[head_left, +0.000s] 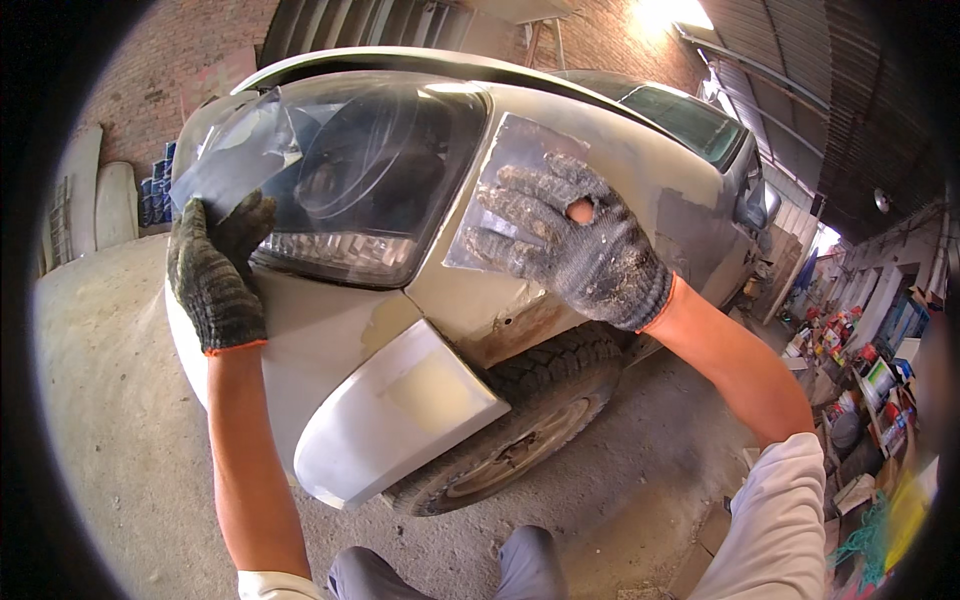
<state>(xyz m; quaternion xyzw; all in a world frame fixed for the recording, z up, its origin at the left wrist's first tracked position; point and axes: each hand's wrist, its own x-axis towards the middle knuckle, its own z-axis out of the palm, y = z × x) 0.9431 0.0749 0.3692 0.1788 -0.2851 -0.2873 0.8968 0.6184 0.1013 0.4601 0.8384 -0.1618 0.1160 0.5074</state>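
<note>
One white car [640, 150] filled the frame's centre, its one headlight [385, 165] upper left. Near the middle, one gloved right hand [605, 250] lay over one grey sheet [515, 145], fingers spread, released; at left, one gloved left hand [218, 275] grasped one translucent sheet [235, 155] with its fingers.

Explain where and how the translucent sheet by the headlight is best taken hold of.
Probably by its lower edge, approached from below with a light pinch. The translucent sheet looks thin and flexible, and its lower edge faces the person, right at the fingertips of the left hand; its right part overlaps the headlight in view, making that side look harder to get behind.
</note>
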